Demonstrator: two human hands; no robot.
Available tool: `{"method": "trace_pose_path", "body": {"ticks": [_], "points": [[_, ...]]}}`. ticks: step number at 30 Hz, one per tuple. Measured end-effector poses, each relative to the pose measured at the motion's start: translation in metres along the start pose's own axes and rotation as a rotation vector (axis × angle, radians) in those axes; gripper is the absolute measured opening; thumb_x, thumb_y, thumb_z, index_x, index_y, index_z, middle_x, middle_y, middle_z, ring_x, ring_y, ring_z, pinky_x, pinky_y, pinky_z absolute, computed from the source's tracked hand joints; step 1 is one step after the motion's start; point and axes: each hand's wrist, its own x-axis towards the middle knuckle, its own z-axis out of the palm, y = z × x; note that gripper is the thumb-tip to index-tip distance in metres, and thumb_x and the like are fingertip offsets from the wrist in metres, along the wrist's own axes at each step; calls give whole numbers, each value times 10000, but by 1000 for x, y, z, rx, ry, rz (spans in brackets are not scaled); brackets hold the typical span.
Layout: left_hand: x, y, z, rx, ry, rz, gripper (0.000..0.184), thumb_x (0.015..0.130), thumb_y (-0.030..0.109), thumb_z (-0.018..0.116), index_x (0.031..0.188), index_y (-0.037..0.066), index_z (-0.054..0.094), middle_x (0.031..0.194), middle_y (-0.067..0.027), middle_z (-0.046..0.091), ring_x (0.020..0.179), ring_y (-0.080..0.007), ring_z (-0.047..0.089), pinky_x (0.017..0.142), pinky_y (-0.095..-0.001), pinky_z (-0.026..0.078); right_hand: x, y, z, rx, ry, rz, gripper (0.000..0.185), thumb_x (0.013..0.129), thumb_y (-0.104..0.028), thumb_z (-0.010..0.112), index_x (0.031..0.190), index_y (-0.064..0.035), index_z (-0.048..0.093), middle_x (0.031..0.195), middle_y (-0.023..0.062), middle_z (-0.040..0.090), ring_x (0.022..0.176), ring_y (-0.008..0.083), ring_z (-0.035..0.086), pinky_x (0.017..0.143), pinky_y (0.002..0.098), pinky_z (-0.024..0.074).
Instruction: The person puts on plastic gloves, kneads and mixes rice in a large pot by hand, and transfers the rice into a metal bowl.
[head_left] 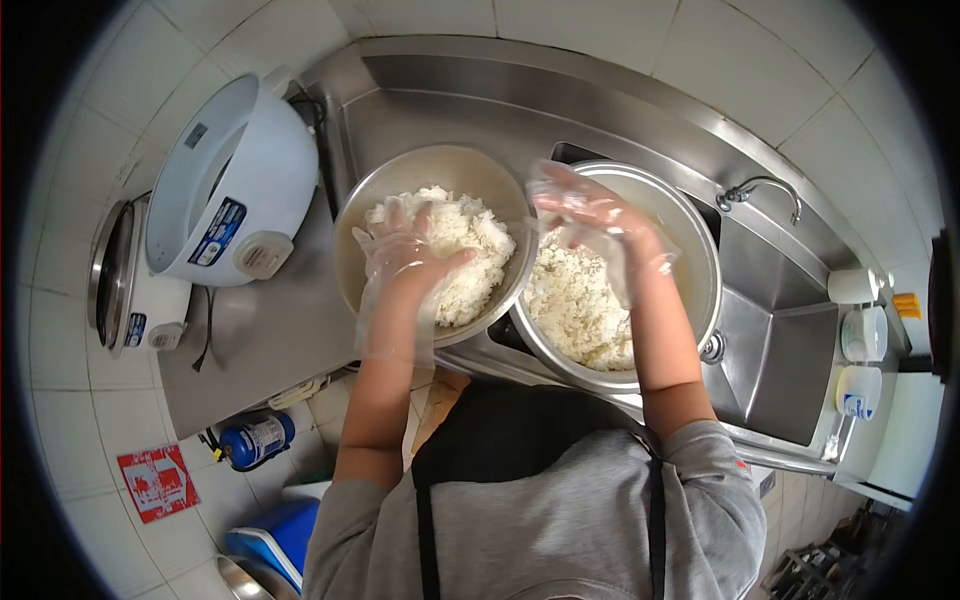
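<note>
Cooked white rice is heaped in a round steel bowl on the counter. My left hand, in a clear plastic glove, rests on this rice with its fingers spread and partly sunk in. To the right stands a large metal pot, its side close against the bowl, with more rice in it. Over the pot's upper left part, near the bowl's rim, my right hand hovers in another clear glove. Its fingers are stretched out, and I see nothing held in them.
A big pale-blue rice cooker body stands on the left of the steel counter, with a lidded cooker beside it. At right are a sink, a curved faucet and several white containers. A blue cylinder is below left.
</note>
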Motion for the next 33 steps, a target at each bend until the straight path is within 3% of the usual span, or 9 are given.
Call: {"method": "trace_pose_path", "body": {"ticks": [3,6,10,14,23,27,29,31,33], "points": [[14,1,41,-199,-135,57,1027,605,650,653,1412,177,230,1468,-211,44,1336,-409,129,1071,-486,171,-20,80,-49,124,209,261,824,734,-484,659,1336,-14,349,1454,155,171,1017,291,573,514,259,547],[19,13,37,-143,-160,9,962,624,618,661,1408,266,229,1486,-152,-3,1308,-470,149,1037,-520,237,-41,213,-102,106,406,427,799,752,-522,623,1354,-85,332,1302,147,447,1105,293,515,654,393,534],[22,15,37,-147,-160,-17,931,628,609,657,1401,306,235,1486,-144,21,1289,-498,169,1034,-508,261,-53,357,-100,550,670,379,648,755,-402,672,1275,-91,443,1219,137,506,1106,273,484,784,445,454],[25,14,41,-164,-146,6,917,638,606,648,1400,304,237,1484,-151,32,1290,-487,182,1039,-503,260,-38,372,-55,280,713,351,336,748,-257,632,1002,-38,620,951,107,610,878,211,562,725,307,449],[29,12,49,-125,-117,37,882,628,629,644,1373,291,316,1476,-150,99,1292,-494,157,1072,-483,211,-31,348,-12,490,710,295,347,727,-94,675,1051,-27,568,878,52,592,770,147,553,645,264,458],[31,9,59,-138,-82,48,921,616,651,638,1388,297,283,1484,-129,94,1288,-510,155,1025,-541,234,-6,360,22,-1081,427,-23,220,697,-28,612,914,-32,649,862,106,626,776,155,575,684,287,498],[29,9,57,-157,-86,43,912,620,652,631,1387,302,284,1484,-121,103,1287,-505,168,1026,-540,232,21,340,48,-1290,2,124,304,692,-86,634,986,-13,627,1023,166,596,945,232,560,874,335,429],[26,17,47,-101,-117,19,874,636,636,634,1372,290,314,1477,-121,125,1289,-484,183,1055,-477,240,21,304,51,-818,-84,235,473,700,-143,663,1130,-10,518,1162,181,547,1085,290,513,996,376,363],[28,15,45,-84,-109,28,864,639,630,635,1369,291,322,1477,-118,130,1285,-484,194,1052,-475,249,-7,236,33,309,152,262,749,721,-199,699,1344,-25,321,1280,153,478,1193,330,435,1048,410,298]]}}
